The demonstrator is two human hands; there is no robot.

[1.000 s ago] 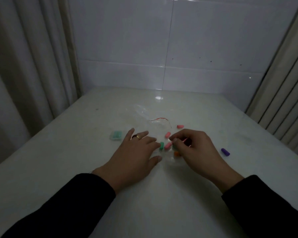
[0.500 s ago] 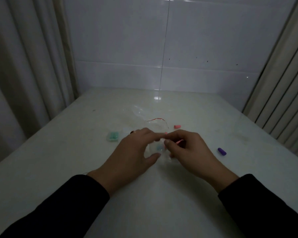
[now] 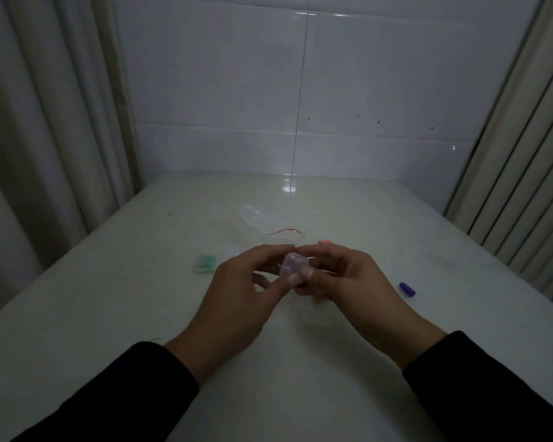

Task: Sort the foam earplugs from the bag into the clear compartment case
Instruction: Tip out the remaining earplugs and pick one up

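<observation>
Both hands meet over the middle of the pale table [image 3: 115,314], raised a little above its surface, and share one small clear compartment case [image 3: 292,264]. The left hand [image 3: 237,295] pinches it from the left, thumb at its near edge and fingers curled over the far side. The right hand [image 3: 342,282] pinches it from the right in the same way, the two thumbnails almost touching. The case is tilted, its broad face turned up toward the camera; its long axis cannot be told, since the fingers cover most of it, and its contents are too dim to make out.

Just beyond the hands lies the clear bag [image 3: 262,221], flat on the table, its red-lined mouth [image 3: 284,231] toward the hands and its length running away to the far left. A pink earplug [image 3: 324,242] lies just beyond the right hand, its length across the table. A purple earplug [image 3: 407,289] lies well to the right, pointing toward the near right. A second small case holding green earplugs [image 3: 206,263] sits left of the left hand, apart from it.

The table runs to a tiled wall [image 3: 364,90] at the far edge, a curtain [image 3: 45,122] along the left edge and ribbed panels [image 3: 524,154] on the right. Bare surface lies between the hands and the near edge.
</observation>
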